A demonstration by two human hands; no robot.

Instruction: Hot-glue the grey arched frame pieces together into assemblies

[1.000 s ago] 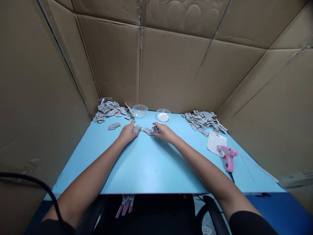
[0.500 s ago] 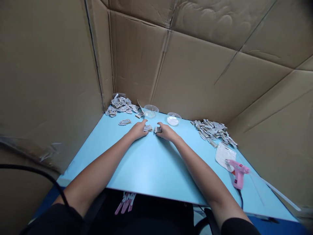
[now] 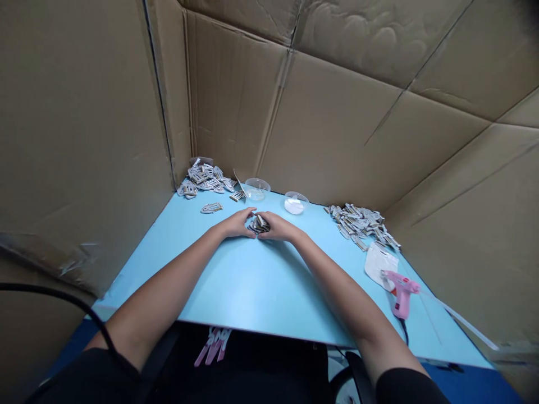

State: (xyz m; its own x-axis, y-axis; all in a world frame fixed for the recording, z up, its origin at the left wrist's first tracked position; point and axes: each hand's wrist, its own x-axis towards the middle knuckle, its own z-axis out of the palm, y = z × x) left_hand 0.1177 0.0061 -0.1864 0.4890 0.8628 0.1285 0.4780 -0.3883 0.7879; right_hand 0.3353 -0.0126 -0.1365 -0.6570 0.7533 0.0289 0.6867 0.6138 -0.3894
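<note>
My left hand (image 3: 238, 223) and my right hand (image 3: 278, 228) lie close together on the blue table, curved around a small bunch of metal snap hair clips (image 3: 258, 224). Both touch the bunch from its two sides, and their fingertips nearly meet. Behind my left hand, a single clip (image 3: 211, 208) lies apart from a heap of grey-white clips (image 3: 202, 179). A second heap of clips (image 3: 361, 225) lies to the right, beyond my right forearm.
Two small clear bowls stand at the back edge, one (image 3: 256, 189) nearly bare and one (image 3: 295, 203) holding something white. A pink hot glue gun (image 3: 401, 293) rests on the right, near a white plastic bag (image 3: 380, 266). Cardboard walls (image 3: 337, 129) enclose the light blue table (image 3: 252, 289).
My hands have closed in, and the clips that lay in two small groups between them now form one bunch. The view has shifted slightly since the oldest frame.
</note>
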